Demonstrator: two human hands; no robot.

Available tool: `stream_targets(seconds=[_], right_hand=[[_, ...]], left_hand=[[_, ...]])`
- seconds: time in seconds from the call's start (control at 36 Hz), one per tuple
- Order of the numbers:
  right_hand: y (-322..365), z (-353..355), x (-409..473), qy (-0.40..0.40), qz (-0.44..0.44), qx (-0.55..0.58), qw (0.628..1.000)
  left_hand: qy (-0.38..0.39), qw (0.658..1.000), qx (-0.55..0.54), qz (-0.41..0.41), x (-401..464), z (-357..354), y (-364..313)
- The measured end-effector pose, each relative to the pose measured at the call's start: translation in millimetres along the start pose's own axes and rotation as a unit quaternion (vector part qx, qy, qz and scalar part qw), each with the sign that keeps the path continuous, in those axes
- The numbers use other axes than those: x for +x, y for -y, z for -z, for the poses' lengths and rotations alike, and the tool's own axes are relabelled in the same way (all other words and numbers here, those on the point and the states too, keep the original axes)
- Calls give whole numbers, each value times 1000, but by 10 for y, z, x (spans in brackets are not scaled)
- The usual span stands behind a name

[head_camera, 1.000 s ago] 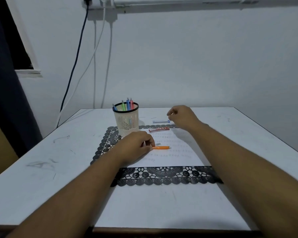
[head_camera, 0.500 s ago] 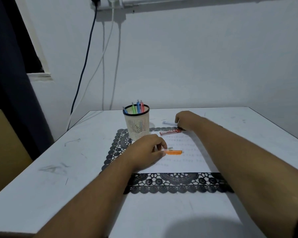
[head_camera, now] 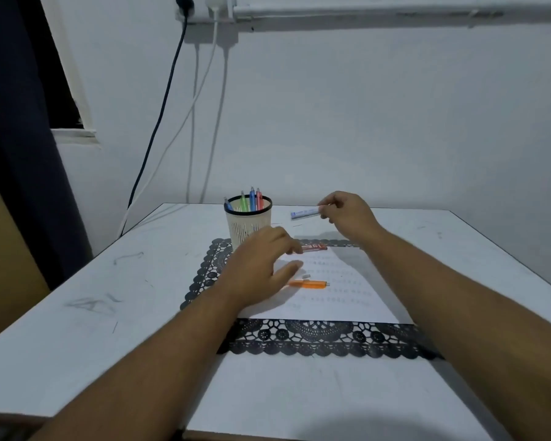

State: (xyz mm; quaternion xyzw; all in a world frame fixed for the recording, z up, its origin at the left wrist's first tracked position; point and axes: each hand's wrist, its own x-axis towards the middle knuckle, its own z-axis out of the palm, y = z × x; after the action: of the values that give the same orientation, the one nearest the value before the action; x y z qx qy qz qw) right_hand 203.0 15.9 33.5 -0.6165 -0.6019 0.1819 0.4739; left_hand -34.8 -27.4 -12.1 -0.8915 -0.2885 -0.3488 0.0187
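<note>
At the far left of the frame a dark curtain is hanging beside the white wall. Cables are running down from a socket at the upper left toward the white tabletop.

Left of centre, a cream mesh pen holder with a black rim is standing upright on the far left corner of a black lace mat. It is holding blue, green and red pens. Just below it in the frame, the left hand is hovering palm down over the left edge of a printed sheet of paper that is lying on the mat. Its fingers are spreading loosely and gripping nothing.

Just right of its thumb an orange mechanical pencil is lying flat on the sheet, pointing across the frame. A small pale piece is sitting just above the pencil. Whether the thumb is touching the pencil cannot be told. A red lead case is lying at the sheet's top edge, with its left end hiding behind the left fingertips.

Higher up, right of the holder, a blue-and-white lead case is being held roughly level. The right hand is pinching its right end between thumb and curled fingertips. Whether the case is clearing the tabletop is not certain. The right forearm is stretching in from the lower right corner.
</note>
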Motion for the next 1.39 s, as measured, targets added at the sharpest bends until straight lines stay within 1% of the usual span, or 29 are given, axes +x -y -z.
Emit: stream_targets(seconds=[0.06,0.11,0.19,0.31,0.47,0.53,0.61,0.72,0.89,1.0,1.08,1.19,1.28,1.33,1.39], right_hand=[[72,22,-180,10,31,14,999],[127,52,-362,22,61,29,997],[149,57,-597,30,89,60,994],[94,5,-798,41,88,109,989],[58,1,-895,61,91,148,983],[61,17,-909,73,72,189,977],[85,45,-922,114,8,281,953],[97,38,-938,173,-59,385,905],[111,-41,-959,175,-128,484,848],[92,-93,-968,149,-156,525,823],[93,-115,-969,142,-157,520,827],[82,-123,-951,126,-143,508,840],[70,-90,-947,119,-127,467,867],[49,-77,-949,102,-127,438,884],[36,-85,-956,87,-141,429,888]], left_hand=[[-69,998,12,5,19,15,-10],[-110,993,35,16,43,21,-3],[-107,992,62,35,42,22,22],[-93,990,92,47,3,-1,27],[-103,985,140,0,-5,10,12],[-109,983,145,-9,7,6,-5],[-119,984,134,-15,15,15,-29],[-108,986,122,-30,7,35,-19],[-110,984,130,-54,23,37,-11],[-108,982,142,-67,19,39,-12],[-108,983,137,-60,10,48,-11],[-105,986,123,-32,15,58,-29],[-107,986,127,-23,18,76,-34],[-108,985,132,-22,10,85,-41],[-107,987,120,-9,-1,87,-56]])
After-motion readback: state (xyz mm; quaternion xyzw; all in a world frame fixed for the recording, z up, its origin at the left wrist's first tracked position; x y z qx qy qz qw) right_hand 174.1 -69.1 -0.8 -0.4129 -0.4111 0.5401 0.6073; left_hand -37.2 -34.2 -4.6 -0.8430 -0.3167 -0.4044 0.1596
